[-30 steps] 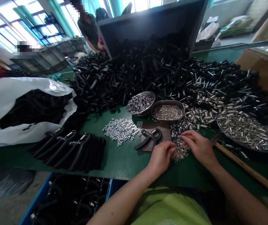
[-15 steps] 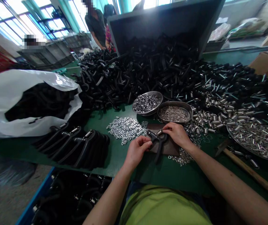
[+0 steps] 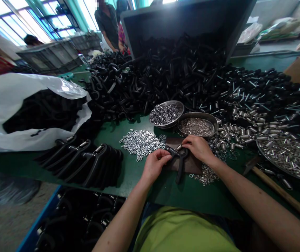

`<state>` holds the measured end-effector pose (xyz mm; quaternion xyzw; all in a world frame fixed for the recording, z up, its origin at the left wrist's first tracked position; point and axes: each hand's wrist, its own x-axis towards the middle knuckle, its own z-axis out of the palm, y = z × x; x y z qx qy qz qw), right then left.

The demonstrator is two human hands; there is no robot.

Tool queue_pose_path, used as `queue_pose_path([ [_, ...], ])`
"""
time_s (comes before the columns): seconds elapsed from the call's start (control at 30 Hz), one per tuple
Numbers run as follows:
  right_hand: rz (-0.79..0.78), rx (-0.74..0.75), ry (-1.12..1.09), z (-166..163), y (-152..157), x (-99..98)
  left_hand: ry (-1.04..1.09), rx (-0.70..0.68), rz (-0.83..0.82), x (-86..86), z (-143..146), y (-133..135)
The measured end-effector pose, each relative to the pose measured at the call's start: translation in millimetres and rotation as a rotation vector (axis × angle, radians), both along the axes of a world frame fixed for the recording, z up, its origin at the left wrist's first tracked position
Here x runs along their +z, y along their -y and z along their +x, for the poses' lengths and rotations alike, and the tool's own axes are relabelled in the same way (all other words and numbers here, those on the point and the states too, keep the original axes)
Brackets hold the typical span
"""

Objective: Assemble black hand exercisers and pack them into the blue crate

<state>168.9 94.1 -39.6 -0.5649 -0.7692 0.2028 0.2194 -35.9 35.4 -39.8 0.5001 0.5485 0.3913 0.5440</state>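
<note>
A black Y-shaped handle (image 3: 181, 167) lies over a dark flat plate (image 3: 193, 165) in front of me, its single leg towards me. Between its two upper arms sits a small metal spring (image 3: 178, 147). With thumb and fingers closed, my left hand (image 3: 154, 165) grips the handle's left arm. My right hand (image 3: 199, 149) pinches at the right arm beside the spring; its fingertips hide just what they hold there. Shiny nuts (image 3: 142, 143) are spread to the left of the plate. Small metal bits (image 3: 208, 175) lie by its right edge.
Behind the plate stand a round bowl (image 3: 166, 114) and an oval tin (image 3: 197, 125) of small metal parts. A hammer (image 3: 278, 189) lies right. Assembled black handles (image 3: 87, 164) are stacked left, near a white sack (image 3: 36, 140). A black parts heap (image 3: 171, 77) spills from a bin. People stand beyond.
The view has shifted slightly. Both hands keep their places on the black handle, with little visible movement of the fingers or the spring.
</note>
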Motion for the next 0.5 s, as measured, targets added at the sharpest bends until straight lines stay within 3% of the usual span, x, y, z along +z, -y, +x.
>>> queue_pose_path([
  [0.13, -0.050, -0.004, 0.045, -1.1, -5.0, 2.2, -0.120, -0.024, 0.084, -1.1, -0.1, -3.8],
  [0.33, -0.132, -0.060, 0.085, -7.2, -14.3, 3.7, -0.462, -0.128, 0.401, 0.1, 7.8, -21.4],
  [0.5, -0.153, -0.044, 0.021, -6.6, -12.4, 0.0, -0.611, -0.223, 0.434, -2.4, 18.9, -32.5],
])
